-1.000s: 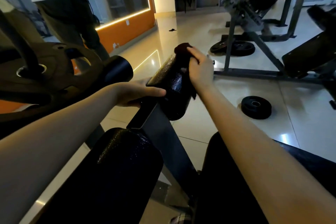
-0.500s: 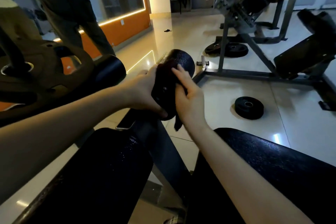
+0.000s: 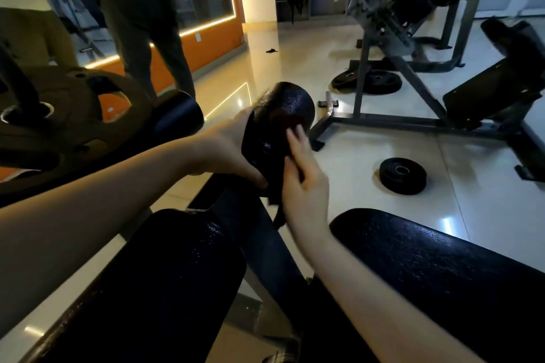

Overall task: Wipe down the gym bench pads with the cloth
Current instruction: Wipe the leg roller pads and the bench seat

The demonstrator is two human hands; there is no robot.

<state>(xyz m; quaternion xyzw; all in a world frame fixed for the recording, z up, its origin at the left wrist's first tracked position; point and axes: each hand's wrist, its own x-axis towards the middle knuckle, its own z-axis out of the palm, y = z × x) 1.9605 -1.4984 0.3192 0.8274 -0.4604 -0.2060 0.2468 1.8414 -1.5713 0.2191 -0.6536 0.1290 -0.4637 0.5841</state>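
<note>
Left hand (image 3: 224, 153) is gripping the roller pad (image 3: 280, 103) while right hand (image 3: 303, 186), flat-fingered, is drawing the cloth (image 3: 276, 206) back from its far end, extending coverage.

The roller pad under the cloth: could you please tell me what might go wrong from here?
1. The cloth is only pressed flat by the right hand, its tail dangling; it might slip off the roller pad.
2. The roller pad may turn if the left hand gripping it loosens.
3. A flat, phone-like object lies on the frame just below; a swipe could knock it off.
</note>
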